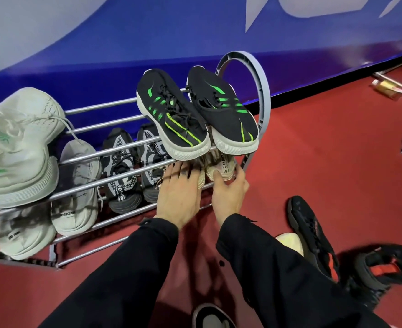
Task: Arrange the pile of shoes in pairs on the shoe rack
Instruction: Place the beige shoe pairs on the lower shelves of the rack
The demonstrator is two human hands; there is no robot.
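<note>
A metal shoe rack (115,176) stands against a blue wall. On its top tier sit a pair of black shoes with green stripes (171,117) and a pair of pale green-white shoes (20,147). The lower tier holds pale grey-white shoes (77,197), black and white patterned shoes (122,171) and a pair of beige shoes (221,170) at the right end. My left hand (178,197) rests on the left beige shoe. My right hand (230,192) grips the heel of the right beige shoe. Both are partly hidden under the top tier.
Loose shoes lie on the red floor at the right: a black shoe (311,235), a black and red shoe (384,268) and a pale shoe (290,242) behind my right sleeve. A grey shoe (211,318) lies at the bottom edge. The rack's grey round end frame (264,100) stands right.
</note>
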